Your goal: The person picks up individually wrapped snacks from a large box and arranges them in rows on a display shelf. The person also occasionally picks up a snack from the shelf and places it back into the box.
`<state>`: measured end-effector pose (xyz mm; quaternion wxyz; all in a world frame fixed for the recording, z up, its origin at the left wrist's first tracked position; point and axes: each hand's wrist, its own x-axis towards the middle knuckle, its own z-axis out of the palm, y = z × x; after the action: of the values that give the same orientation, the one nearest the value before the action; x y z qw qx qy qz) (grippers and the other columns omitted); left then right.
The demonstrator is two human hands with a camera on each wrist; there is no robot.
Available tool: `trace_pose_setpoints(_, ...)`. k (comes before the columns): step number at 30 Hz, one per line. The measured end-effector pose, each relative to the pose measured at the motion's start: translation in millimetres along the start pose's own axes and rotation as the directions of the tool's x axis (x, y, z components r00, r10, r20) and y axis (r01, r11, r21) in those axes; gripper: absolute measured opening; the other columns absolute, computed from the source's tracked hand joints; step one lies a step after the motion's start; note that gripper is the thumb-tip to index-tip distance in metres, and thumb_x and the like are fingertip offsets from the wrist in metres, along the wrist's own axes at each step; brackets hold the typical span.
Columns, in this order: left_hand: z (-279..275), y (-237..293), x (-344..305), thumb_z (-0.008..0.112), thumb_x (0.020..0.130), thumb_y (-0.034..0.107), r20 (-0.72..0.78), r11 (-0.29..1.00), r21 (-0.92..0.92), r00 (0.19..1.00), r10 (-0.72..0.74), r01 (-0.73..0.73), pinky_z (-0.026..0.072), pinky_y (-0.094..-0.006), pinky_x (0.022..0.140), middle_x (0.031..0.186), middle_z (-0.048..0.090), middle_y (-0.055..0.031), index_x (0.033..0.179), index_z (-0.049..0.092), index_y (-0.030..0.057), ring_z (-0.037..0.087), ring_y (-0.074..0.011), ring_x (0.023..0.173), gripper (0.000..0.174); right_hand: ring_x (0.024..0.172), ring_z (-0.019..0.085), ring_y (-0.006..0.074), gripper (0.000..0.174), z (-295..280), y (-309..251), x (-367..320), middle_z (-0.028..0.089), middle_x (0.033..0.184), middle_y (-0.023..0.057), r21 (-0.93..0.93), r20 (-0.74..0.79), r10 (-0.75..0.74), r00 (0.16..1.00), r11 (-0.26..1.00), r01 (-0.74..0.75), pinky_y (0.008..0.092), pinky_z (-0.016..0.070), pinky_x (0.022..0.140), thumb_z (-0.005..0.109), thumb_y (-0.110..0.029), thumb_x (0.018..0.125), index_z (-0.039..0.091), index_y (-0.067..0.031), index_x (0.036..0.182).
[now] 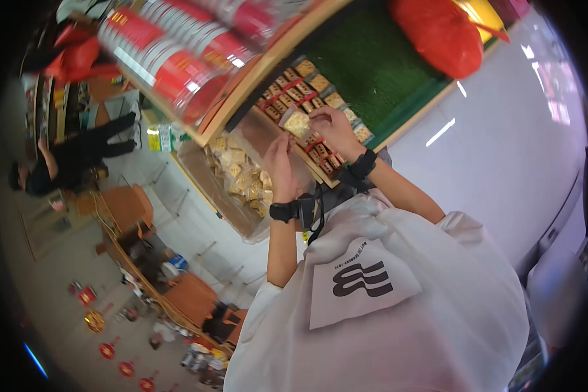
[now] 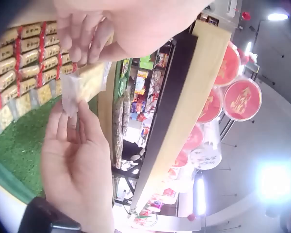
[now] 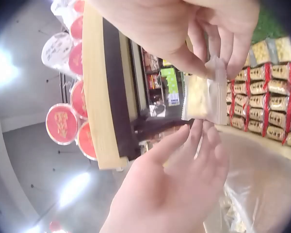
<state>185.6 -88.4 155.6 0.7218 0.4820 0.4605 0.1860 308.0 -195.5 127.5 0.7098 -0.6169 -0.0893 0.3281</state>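
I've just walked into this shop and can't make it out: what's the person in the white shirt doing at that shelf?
A person holds a small clear plastic packet of pale yellow snacks between both hands. The left hand pinches one end and the right hand the other. The packet is held up in front of rows of red-banded snack packs laid on green artificial turf. A large clear plastic bag of similar packets lies beside them.
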Motion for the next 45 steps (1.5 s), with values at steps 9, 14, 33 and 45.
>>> trace_pose_setpoints(9,113,-9,71,0.057,0.092,0.02,0.062,0.969,0.208,0.987,-0.146,0.13,0.0413,-0.0267,0.082,0.1,0.062,-0.003,0.12,0.059,0.0028,0.054,-0.0125,0.089,0.033,0.074,0.066,0.0162,0.019,-83,34,84,0.069,0.079,0.0119,0.048,-0.259,0.007,0.966,0.999,0.006,0.0293,0.0525,0.07,0.068,-0.008,0.076,0.069,0.0022,0.092)
trace_pose_setpoints(14,132,-25,155,0.055,0.09,0.019,0.018,0.946,0.278,0.983,-0.181,0.169,0.0366,-0.0234,0.061,0.075,0.049,0.0032,0.123,0.056,0.0101,0.042,-0.0085,0.063,0.034,0.078,0.069,0.0247,0.023,-84,54,157,0.07,0.083,0.0153,0.015,-0.319,0.0,0.948,1.0,0.005,0.0333,0.0531,0.073,0.065,-0.009,0.07,0.07,0.0002,0.091)
trace_pose_setpoints(33,113,-17,323,0.057,0.089,0.017,0.032,0.927,0.34,0.983,-0.179,0.158,0.0223,-0.0236,0.044,0.06,0.034,0.0028,0.13,0.044,0.0155,0.025,-0.0073,0.046,0.043,0.1,0.057,0.0316,0.035,-33,108,324,0.069,0.101,0.0094,-0.247,-0.018,-0.178,0.984,0.954,0.168,0.041,0.0475,0.088,0.058,-0.009,0.075,0.071,-0.0112,0.107)
trace_pose_setpoints(45,102,-9,290,0.049,0.094,0.02,0.005,0.929,0.333,0.985,-0.171,0.16,0.0217,-0.0245,0.043,0.06,0.031,0.003,0.121,0.054,0.0069,0.025,-0.0086,0.047,0.03,0.101,0.059,0.0323,0.034,-33,104,318,0.068,0.101,0.0135,-0.337,-0.118,-0.207,0.971,0.928,0.157,0.0415,0.0481,0.088,0.056,-0.012,0.079,0.067,-0.0071,0.11)
